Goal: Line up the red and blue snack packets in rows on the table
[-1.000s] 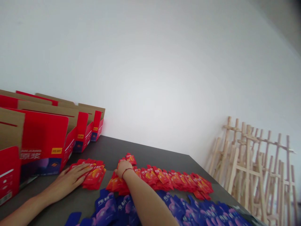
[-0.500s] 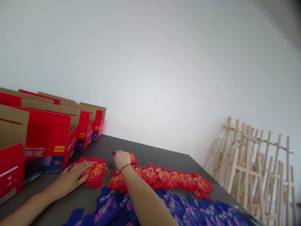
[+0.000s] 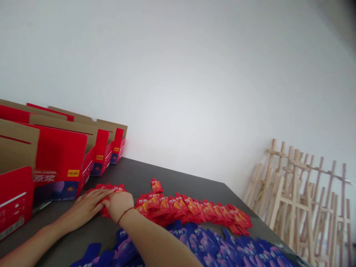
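Red cardboard boxes [image 3: 61, 144] stand open to the left of a small pile of red packets [image 3: 103, 186], which lies beneath a person's two hands on a dark table [image 3: 133, 174]. The left hand [image 3: 88, 204] rests over the pile's left side, fingers outstretched and unclenched. The right hand [image 3: 120, 204] bends over the pile's right side; whether it grips a packet cannot be told. Right of the pile lie a lone red packet [image 3: 156, 186], a row of overlapping red packets [image 3: 178, 207] and blue packets [image 3: 211, 244]; far right of it, wooden frames [image 3: 294, 203] stand by a white wall [image 3: 194, 92].
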Demonstrator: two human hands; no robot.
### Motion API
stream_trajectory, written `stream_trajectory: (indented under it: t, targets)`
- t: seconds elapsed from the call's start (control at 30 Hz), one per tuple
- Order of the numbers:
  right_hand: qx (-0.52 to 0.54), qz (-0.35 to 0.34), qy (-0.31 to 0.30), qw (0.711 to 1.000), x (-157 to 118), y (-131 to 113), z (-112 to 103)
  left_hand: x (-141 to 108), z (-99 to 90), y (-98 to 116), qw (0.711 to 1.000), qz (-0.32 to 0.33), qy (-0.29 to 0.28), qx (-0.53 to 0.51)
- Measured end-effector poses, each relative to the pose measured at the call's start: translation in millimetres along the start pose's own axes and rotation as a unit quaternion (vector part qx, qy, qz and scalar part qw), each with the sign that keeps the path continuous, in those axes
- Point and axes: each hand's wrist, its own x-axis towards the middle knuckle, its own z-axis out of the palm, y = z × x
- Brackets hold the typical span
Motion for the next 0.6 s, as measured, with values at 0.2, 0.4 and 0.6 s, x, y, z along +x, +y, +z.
stream_trajectory:
  t: [0.2, 0.4, 0.6]
  targets:
    - [0.036, -0.065, -0.007, 0.997, 0, 21, 1, 3, 1.4, 3, 1.0, -0.025, -0.006, 0.017]
    - [0.049, 0.05, -0.038, 0.997, -18, 91, -9, 4, 0.7, 9, 0.998, -0.04, -0.019, 0.052]
    - [0.019, 0.185, -0.054, 0.981, -42, 158, -7, 4, 13.4, -7, 0.998, -0.036, 0.014, 0.042]
